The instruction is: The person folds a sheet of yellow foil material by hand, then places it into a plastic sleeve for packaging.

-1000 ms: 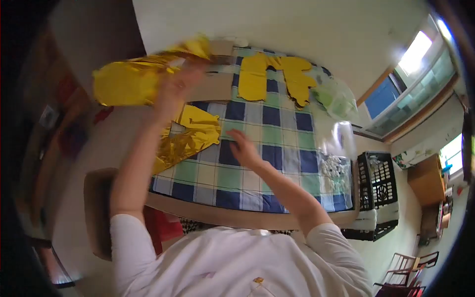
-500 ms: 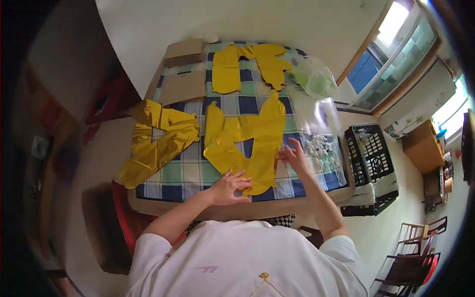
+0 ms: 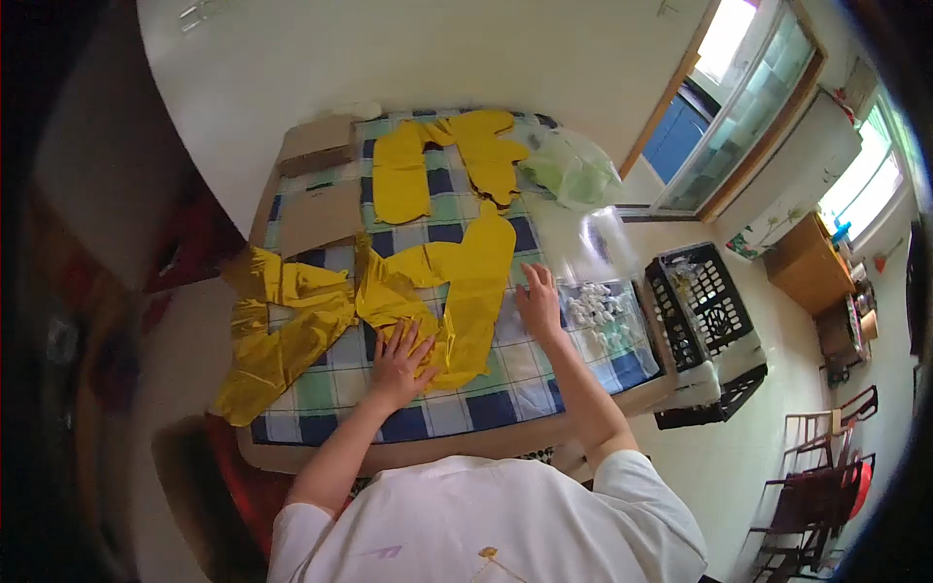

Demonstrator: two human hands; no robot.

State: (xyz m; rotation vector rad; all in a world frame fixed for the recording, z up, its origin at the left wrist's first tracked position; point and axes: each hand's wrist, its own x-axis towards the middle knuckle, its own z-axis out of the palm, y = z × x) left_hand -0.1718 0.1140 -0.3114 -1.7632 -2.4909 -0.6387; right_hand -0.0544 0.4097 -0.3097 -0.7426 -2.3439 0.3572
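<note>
A flat, deflated gold foil balloon (image 3: 474, 301) lies on the checked tablecloth in front of me. My left hand (image 3: 397, 369) rests on its lower left part with the fingers spread, and the foil there is creased and folded. To the right of the balloon, my right hand (image 3: 540, 303) is over the cloth, fingers apart and nothing in them. A second gold foil balloon (image 3: 292, 330) lies crumpled at the left edge of the table, close against the first. Farther back is another gold foil balloon (image 3: 400, 180), spread flat.
Brown cardboard pieces (image 3: 319, 216) lie at the back left. Clear and green plastic bags (image 3: 573, 167) sit at the back right. Small white pieces (image 3: 595, 306) lie on clear plastic near the right edge. Black crates (image 3: 705, 301) stand beside the table (image 3: 622, 396).
The near balloon's left part has been folded inward and creased under my left hand. My right hand has come away from the balloon's right edge. The camera view has shifted.
</note>
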